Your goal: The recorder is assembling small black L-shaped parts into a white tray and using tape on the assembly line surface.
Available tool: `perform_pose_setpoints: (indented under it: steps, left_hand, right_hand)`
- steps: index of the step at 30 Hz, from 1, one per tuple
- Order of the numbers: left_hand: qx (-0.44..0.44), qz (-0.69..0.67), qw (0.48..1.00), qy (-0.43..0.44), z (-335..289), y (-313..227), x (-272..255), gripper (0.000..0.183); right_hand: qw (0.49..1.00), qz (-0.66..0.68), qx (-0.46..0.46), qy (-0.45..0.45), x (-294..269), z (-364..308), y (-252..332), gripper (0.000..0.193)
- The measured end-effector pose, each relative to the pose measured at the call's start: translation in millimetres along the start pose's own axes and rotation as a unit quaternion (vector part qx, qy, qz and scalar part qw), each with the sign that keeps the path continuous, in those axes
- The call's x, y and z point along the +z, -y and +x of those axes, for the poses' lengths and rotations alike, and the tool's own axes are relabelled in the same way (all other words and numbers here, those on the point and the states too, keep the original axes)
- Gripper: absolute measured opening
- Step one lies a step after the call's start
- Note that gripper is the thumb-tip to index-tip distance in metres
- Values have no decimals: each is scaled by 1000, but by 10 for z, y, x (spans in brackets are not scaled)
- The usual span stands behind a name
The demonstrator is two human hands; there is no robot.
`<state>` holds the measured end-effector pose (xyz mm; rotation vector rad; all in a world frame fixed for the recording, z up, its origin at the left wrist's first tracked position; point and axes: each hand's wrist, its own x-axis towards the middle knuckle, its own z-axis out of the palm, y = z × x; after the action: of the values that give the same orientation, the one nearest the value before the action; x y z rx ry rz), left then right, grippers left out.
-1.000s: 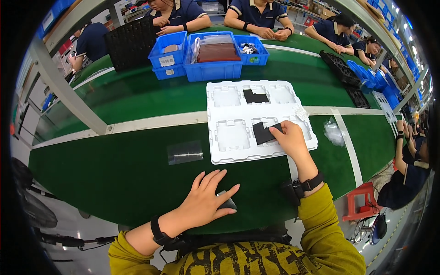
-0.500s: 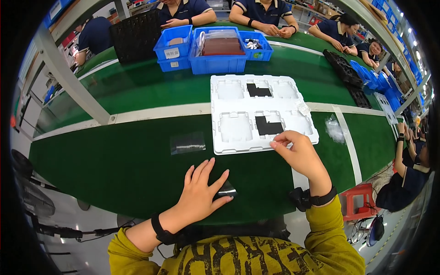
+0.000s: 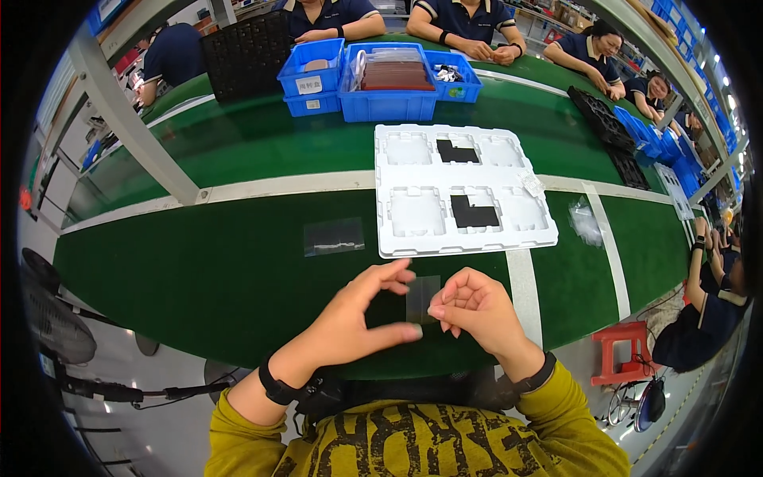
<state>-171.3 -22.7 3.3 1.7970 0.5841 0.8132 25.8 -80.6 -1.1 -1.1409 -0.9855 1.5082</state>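
A small clear plastic sheet or bag (image 3: 421,296) is between my two hands, over the green work surface. My right hand (image 3: 479,312) is closed, thumb and forefinger pinching its right edge. To its left, my left hand (image 3: 358,312) is open, thumb and fingers spread apart around the film's left side, with nothing visibly gripped. Beyond the hands lies a white moulded tray (image 3: 455,181) with several recesses. Two black L-shaped pieces sit in its middle column, a far one (image 3: 458,152) and a near one (image 3: 475,212). Left of the tray another clear plastic piece (image 3: 334,237) lies flat.
Blue bins (image 3: 389,106) stand at the back, one holding brown sheets. Crumpled clear plastic (image 3: 585,222) lies right of the tray. A grey post (image 3: 131,119) rises at the left. Black trays (image 3: 600,119) lie far right. Several people sit around the table; a red stool (image 3: 624,352) stands lower right.
My right hand has come back from the tray's near edge and pinched the clear film. The film, earlier beside my left fingers, is now between both hands. My left hand has shifted right.
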Motion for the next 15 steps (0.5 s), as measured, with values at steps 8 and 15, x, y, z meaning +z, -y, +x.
perform_pose_setpoints:
  steps: [8, 15]
  left_hand:
    - [-107, -128, 986, 27, 90, -55, -34, 7]
    - [17, 117, 993, 29, 152, -133, 63, 7]
  right_hand:
    - [997, 21, -43, 52, 42, -39, 44, 14]
    - [992, -72, -102, -4, 86, -5, 46, 14]
